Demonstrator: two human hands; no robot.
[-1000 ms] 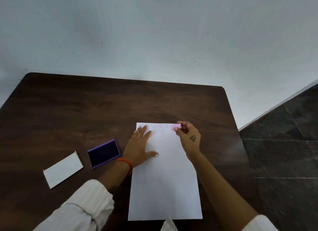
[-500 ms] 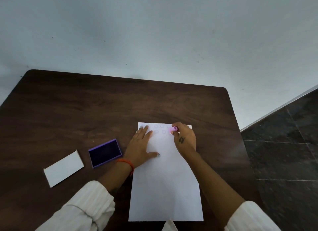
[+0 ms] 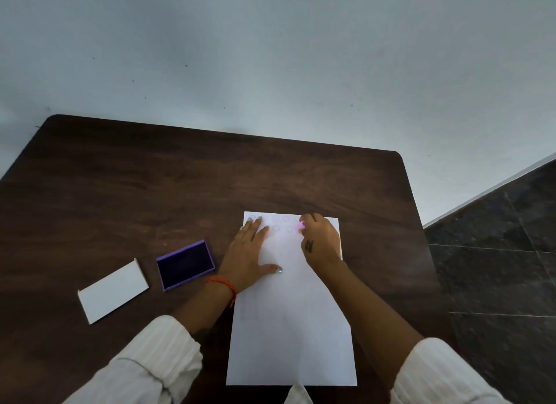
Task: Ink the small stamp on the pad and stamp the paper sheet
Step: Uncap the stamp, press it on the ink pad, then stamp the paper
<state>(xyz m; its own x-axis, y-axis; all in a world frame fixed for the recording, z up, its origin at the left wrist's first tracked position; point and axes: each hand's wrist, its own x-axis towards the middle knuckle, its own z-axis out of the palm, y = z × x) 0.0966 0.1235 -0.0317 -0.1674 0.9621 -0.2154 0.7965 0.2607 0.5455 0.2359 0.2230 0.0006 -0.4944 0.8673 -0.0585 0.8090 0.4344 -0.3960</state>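
Observation:
A white paper sheet (image 3: 290,328) lies lengthwise on the dark wooden table (image 3: 150,193). Faint round stamp marks (image 3: 282,224) run in two rows along its far edge. My right hand (image 3: 319,238) is shut on a small pink stamp (image 3: 300,227), pressed down on the paper at the right end of the second row. My left hand (image 3: 249,253) lies flat with fingers spread on the paper's left edge. A purple ink pad (image 3: 185,265) sits open left of the paper.
A white lid or card box (image 3: 112,291) lies left of the ink pad. The table's right edge borders a dark tiled floor (image 3: 496,268). A pale wall (image 3: 270,57) rises behind the table.
My right hand turned the pink stamp from sideways above the paper's far edge to face down and pressed it on the second row. The left hand stayed flat.

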